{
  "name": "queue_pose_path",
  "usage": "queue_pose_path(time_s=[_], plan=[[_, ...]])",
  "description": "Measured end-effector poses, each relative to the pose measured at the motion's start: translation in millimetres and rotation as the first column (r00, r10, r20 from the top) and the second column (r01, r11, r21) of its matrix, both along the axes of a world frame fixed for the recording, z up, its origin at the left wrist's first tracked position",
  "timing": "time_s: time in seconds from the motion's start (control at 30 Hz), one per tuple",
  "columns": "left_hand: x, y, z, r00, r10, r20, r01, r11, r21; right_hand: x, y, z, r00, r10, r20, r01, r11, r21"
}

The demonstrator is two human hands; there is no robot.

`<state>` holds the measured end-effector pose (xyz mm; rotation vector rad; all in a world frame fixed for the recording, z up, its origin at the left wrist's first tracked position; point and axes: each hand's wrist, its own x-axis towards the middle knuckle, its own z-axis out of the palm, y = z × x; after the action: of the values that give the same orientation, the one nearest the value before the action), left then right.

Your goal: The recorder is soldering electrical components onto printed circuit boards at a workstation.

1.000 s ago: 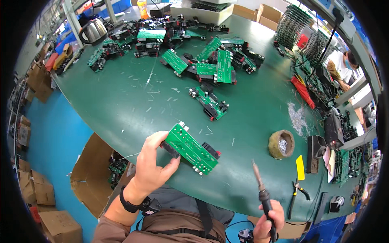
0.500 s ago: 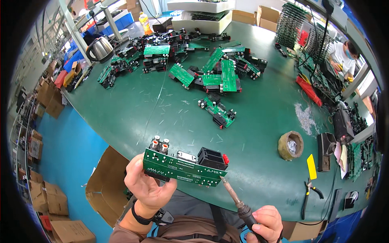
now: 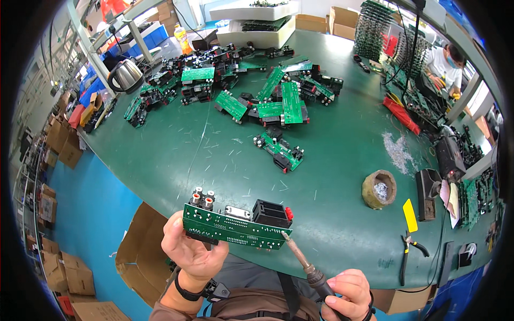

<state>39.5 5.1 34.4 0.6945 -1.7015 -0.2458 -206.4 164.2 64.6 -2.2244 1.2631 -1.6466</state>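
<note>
Since half a second ago I am seeing the soldering iron (image 3: 302, 262) swinging up and in, so its tip is now sitting at the lower right corner of the green circuit board (image 3: 233, 229), whose tilt is hardly changing. My right hand (image 3: 345, 294) is wrapping closed around the iron's handle low in the view; my left hand (image 3: 193, 251) is clamping the board by its left end, edge-on, over the near rim of the bench (image 3: 332, 224). Whether the tip is actually touching the board I cannot quite tell from this angle.

I am judging the risks as these: the board is hanging unsupported, so pressure from the tip could be twisting it in the grip; a slip could be dragging the hot tip toward my left fingers (image 3: 176, 227) or across the black connector (image 3: 272, 213). Farther off, the brown tip-cleaner pot (image 3: 379, 188) is sitting well apart, and a lone board (image 3: 279, 151) is lying before the pile of boards (image 3: 257, 91).
</note>
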Motion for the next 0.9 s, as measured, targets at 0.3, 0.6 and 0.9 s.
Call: queue_pose_path(time_s=[0.3, 0.6, 0.9], plan=[[0.2, -1.7, -0.4, 1.000, -0.017, -0.010, 0.017, 1.000, 0.009, -1.5, 0.2, -2.2, 1.000, 0.021, 0.020, -0.021, 1.000, 0.016], [0.4, -2.5, -0.2, 1.000, -0.001, -0.012, 0.001, 1.000, 0.004, -1.0, 2.2, 0.1, 0.999, 0.032, 0.026, -0.032, 0.999, 0.022], [-9.5, 2.5, -2.1, 0.984, -0.171, -0.049, 0.174, 0.982, 0.074, -9.1, 2.7, -29.2, 0.987, -0.007, 0.159, 0.008, 1.000, -0.003]])
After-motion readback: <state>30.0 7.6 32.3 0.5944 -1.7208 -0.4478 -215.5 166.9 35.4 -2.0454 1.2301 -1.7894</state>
